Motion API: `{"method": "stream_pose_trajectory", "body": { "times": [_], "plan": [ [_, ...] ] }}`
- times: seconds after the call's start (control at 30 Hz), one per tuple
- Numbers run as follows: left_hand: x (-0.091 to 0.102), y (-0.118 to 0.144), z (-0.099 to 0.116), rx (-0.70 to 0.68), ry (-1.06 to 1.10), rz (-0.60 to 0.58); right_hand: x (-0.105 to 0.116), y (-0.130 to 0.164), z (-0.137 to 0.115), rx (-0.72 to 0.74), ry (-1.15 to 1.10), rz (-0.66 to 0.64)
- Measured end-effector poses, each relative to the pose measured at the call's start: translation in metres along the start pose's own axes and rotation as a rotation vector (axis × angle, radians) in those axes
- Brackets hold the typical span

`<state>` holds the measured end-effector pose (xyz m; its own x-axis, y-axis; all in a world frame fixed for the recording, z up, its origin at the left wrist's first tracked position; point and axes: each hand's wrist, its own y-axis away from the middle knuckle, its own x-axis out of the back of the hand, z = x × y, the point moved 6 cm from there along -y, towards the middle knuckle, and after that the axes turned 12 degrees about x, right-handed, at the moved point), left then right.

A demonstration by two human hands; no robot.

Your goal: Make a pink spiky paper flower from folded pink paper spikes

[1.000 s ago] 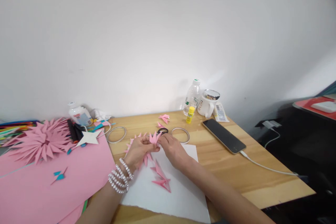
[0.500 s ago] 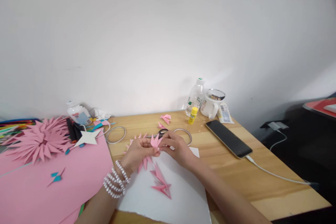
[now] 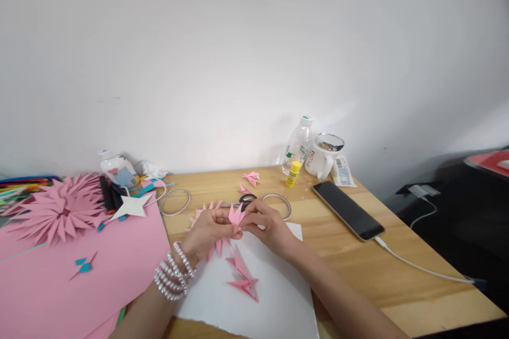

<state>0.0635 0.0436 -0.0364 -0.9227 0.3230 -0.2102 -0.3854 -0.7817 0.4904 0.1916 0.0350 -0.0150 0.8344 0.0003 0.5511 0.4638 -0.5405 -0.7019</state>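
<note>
A small folded pink paper piece is pinched between the fingertips of the left hand and the right hand, both closed on it, just above the white sheet on the wooden table. Behind the left hand, a partly joined row of pink spikes is seen, though how it is held cannot be told. The piece is judged to be very light, thin and easily creased; it is best held at its folded base, with the pointed tips left free, and only light pressure is called for. More folded pink pieces lie on the white sheet near the wrists. Scissors and two metal rings are set just beyond the hands, with a finished pink paper flower well apart at the left.
</note>
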Motion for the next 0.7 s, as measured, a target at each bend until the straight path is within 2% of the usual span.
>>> {"method": "stream_pose_trajectory", "body": {
  "times": [0.1, 0.27, 0.5, 0.7],
  "plan": [
    [-0.001, 0.0005, 0.0012, -0.016, -0.015, -0.007, -0.001, 0.001, -0.0006, -0.003, 0.022, -0.026],
    [-0.0028, 0.0012, 0.0029, -0.009, 0.013, -0.022, 0.0023, 0.0013, -0.0022, 0.02, -0.05, 0.045],
    [-0.0028, 0.0004, 0.0009, -0.002, -0.016, -0.011, -0.0006, 0.0024, -0.001, 0.005, -0.001, -0.034],
    [-0.0016, -0.0003, 0.0007, -0.024, 0.01, -0.031, 0.0034, 0.0013, -0.0015, 0.001, -0.05, 0.025]
  ]
}}
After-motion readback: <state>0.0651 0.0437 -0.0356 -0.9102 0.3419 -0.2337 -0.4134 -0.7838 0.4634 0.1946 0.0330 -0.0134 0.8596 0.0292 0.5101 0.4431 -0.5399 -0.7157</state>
